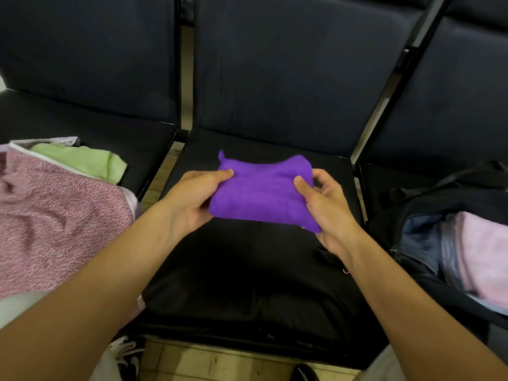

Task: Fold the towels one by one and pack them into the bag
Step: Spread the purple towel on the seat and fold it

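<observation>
So there's one purple towel (261,192) in play here, already folded down to a small chunky rectangle, and both hands have it, held over the seat of the middle chair (242,284) rather than lying flat on it as far as I can tell. The left hand (189,200) pinches the towel's left edge, thumb lying on top and the other fingers tucked underneath out of sight. The right hand (327,213) does the same on the right edge, thumb pressed on top near the corner, fingers curled round the side and under. A little loop or corner of the cloth sticks up at the far left corner. Counting chairs: three dark padded ones in a row, with backs up top. On the left chair sits a pile of unfolded stuff, and I can count a speckled pink towel (55,215) on top, one light green towel (90,163) behind it, plus a whitish edge of something else peeking out around them. On the right chair is one black bag (428,215), open, with a pale pink towel (483,257) already sitting inside next to some bluish fabric. The purple one is between the pile and the bag, well apart from both.
</observation>
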{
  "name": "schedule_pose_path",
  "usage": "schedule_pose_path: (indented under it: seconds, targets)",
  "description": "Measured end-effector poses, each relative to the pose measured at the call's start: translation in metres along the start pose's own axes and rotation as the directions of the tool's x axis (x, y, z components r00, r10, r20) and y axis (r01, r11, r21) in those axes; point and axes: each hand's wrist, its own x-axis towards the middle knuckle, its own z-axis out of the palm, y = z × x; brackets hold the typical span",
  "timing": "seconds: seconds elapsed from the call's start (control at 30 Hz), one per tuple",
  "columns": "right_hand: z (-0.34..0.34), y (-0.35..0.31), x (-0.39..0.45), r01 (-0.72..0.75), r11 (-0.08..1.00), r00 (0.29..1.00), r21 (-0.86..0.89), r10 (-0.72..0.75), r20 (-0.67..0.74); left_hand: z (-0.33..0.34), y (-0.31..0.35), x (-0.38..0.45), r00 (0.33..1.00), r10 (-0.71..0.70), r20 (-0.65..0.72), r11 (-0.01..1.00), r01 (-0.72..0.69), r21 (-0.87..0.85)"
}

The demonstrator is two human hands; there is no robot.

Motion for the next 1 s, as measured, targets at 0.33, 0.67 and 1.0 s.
schedule_pose_path:
  seconds: [0.33, 0.67, 1.0]
  targets:
    - [-0.016, -0.009, -0.003, -0.099, 0.869, 0.989, 0.485, 0.032, 0.146, -0.002, 0.002, -0.001, 0.973, 0.161, 0.167, 0.985, -0.148, -0.086]
    - [-0.023, -0.011, -0.005, -0.099, 0.852, 0.990, 0.515, 0.031, 0.138, 0.001, -0.001, -0.004, 0.969, 0.164, 0.183, 0.982, -0.143, -0.123]
    - [-0.080, -0.006, -0.040, 0.155, 0.986, 0.984, -0.063, -0.159, -0.077, 0.039, -0.039, -0.032, 0.940, 0.150, 0.306, 0.971, -0.198, 0.131]
